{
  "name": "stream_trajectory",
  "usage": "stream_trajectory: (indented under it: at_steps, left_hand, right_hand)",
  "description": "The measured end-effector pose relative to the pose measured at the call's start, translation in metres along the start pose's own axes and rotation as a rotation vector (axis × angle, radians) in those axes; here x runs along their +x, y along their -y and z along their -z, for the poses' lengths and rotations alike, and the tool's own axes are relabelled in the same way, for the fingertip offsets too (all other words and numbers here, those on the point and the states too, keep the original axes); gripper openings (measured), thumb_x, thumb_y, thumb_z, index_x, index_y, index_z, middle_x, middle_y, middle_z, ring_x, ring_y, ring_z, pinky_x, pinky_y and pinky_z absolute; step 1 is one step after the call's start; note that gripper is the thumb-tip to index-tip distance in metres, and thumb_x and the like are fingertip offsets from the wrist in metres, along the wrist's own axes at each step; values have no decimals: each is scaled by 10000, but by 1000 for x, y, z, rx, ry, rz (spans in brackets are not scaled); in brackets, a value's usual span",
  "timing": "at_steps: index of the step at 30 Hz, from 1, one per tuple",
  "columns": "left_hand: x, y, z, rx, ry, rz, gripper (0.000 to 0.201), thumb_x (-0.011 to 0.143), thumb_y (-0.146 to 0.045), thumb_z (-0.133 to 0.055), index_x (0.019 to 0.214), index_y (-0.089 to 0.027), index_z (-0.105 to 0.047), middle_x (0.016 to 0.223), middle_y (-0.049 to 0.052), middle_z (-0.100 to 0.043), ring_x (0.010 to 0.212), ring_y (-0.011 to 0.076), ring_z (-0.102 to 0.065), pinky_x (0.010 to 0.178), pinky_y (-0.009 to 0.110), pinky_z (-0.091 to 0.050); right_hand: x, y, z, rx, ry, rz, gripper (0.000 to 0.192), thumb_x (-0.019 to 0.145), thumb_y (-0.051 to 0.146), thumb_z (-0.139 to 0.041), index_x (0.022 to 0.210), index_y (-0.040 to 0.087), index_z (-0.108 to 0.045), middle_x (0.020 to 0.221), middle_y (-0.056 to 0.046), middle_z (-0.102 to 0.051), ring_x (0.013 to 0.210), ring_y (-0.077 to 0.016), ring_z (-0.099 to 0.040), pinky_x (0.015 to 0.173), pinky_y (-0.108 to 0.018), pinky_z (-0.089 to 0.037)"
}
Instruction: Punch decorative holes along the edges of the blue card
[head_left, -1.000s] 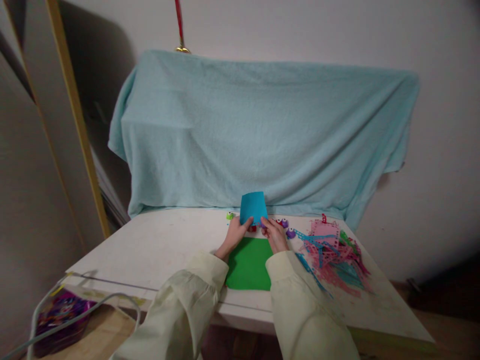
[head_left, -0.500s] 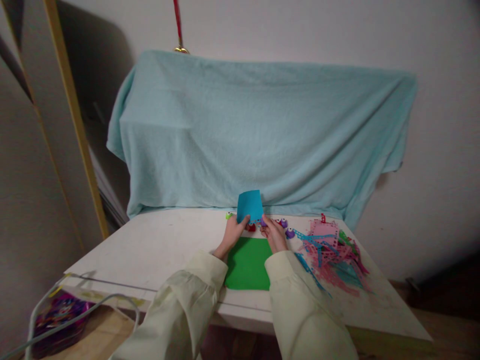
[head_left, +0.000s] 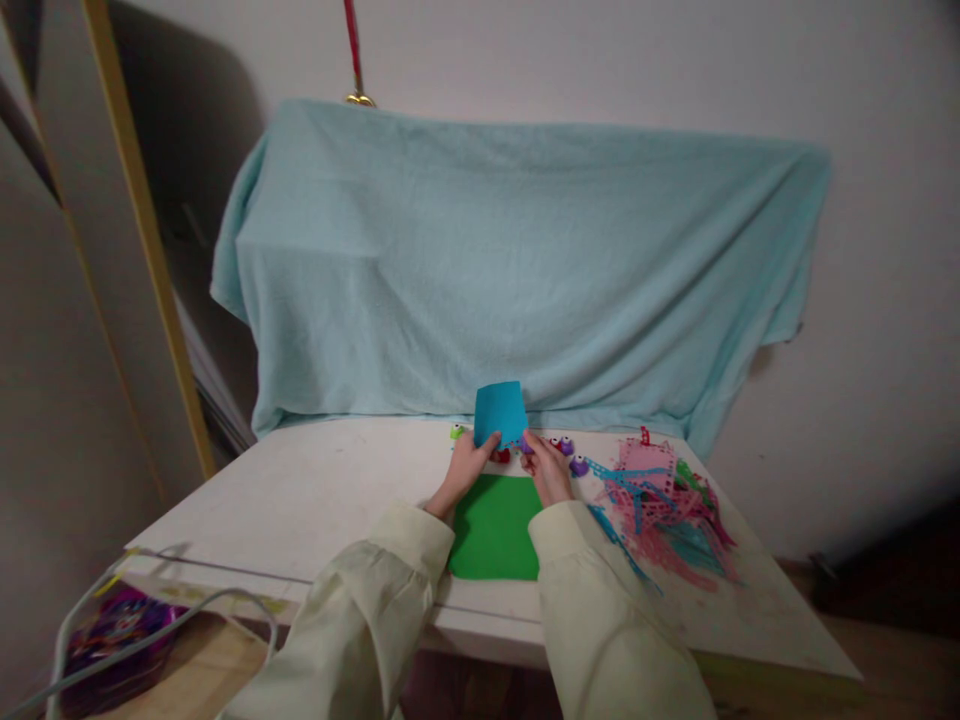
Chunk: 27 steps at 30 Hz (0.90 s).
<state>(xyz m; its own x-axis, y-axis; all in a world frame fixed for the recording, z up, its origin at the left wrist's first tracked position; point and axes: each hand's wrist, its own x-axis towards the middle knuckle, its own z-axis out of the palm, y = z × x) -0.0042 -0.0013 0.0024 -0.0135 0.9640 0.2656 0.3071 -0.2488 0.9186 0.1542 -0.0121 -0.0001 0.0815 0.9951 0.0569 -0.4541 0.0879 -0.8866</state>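
Between my hands a blue paper sheet (head_left: 500, 413) stands tilted up, with small holes along its lower right edge. My left hand (head_left: 466, 467) is closed on its lower left corner, thumb on the face. My right hand (head_left: 550, 468) is closed at the lower right corner around a small purple paper punch (head_left: 526, 443), mostly hidden by the fingers. Below, a green sheet (head_left: 495, 530) lies flat on the white table (head_left: 337, 490). A red punch (head_left: 500, 455) shows partly behind the blue sheet.
A green punch (head_left: 457, 431) with eyes sits left of the blue sheet; purple punches (head_left: 578, 465) sit to the right. Punched strips and scraps (head_left: 660, 500) pile up at the right. A light blue cloth (head_left: 510, 260) hangs behind. A grey tube (head_left: 202, 600) curves at the front left.
Both hands and the blue sheet keep nearly the same place. The whole view has shifted very slightly.
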Motion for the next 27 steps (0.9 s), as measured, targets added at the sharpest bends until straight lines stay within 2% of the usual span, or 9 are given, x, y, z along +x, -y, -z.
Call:
stream_trajectory:
  at_steps: [7, 12, 20, 27]
  left_hand:
    - [-1, -3, 1, -23, -18, -5, 440, 822, -515, -538, 617, -139, -638, 591, 74, -670, 581, 213, -637, 573, 269, -444]
    - [0, -3, 1, -19, -17, -11, 447, 825, -514, -539, 599, -141, -637, 582, 73, -668, 581, 212, -642, 594, 274, -451]
    - [0, -1, 1, 10, -34, -17, 453, 824, -535, -532, 611, -147, -632, 587, 68, -668, 584, 212, -637, 588, 276, -442]
    - [-1, -4, 2, 0, -48, -29, 430, 829, -509, -528, 603, -154, -618, 573, 57, -657, 575, 204, -628, 592, 274, -438]
  right_hand:
    - [0, 2, 0, 73, 15, -1, 276, 656, 382, -779, 716, 178, -603, 612, 21, -577, 494, -89, -491, 441, -236, -275]
    - [-2, 5, 0, 78, 32, 1, 284, 642, 381, -786, 713, 179, -598, 609, 23, -586, 486, -91, -497, 433, -239, -264]
    - [-1, 5, -1, 51, 9, -8, 297, 636, 409, -776, 717, 186, -598, 641, 7, -634, 479, -96, -503, 432, -243, -265]
    - [-1, 4, 0, -40, 27, -16, 325, 663, 465, -741, 801, 189, -637, 682, -14, -664, 480, -97, -510, 427, -233, -274]
